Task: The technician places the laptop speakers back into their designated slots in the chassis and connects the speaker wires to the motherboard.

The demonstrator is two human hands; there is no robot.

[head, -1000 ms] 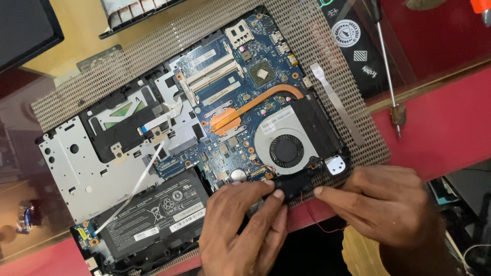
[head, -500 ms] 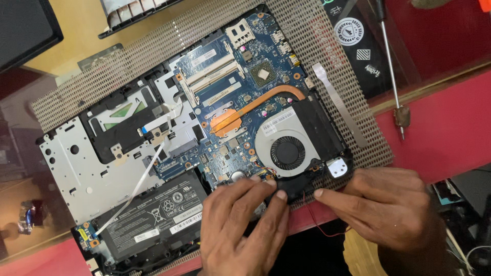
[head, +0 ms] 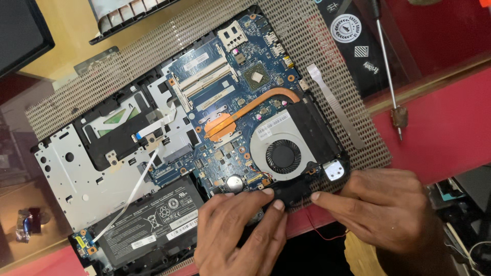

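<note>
Both hands are pinching the little black speaker module [head: 290, 192] at the opened laptop's [head: 204, 138] 6 o'clock edge. The left hand [head: 240, 230] is closing fingers on its left end, the right hand [head: 386, 209] fingertipping its right; long axis running 9-to-3.

The scene is lit brightly and evenly from above, and colours are rendered warm. Soft, short shadows are cast beneath the hands [head: 327, 225] onto the near edge of the opened laptop [head: 204, 148]. Mild glare is seen on the bare metal plate [head: 71, 179] at the left and on the copper heat pipe [head: 266, 99]. The circuit board [head: 235, 102] is held in sharp focus. Slight softness is noted at the far corners and at the left edge, where a small object [head: 28, 222] is blurred. The dark panel [head: 20, 36] at far left is left underexposed.
</note>
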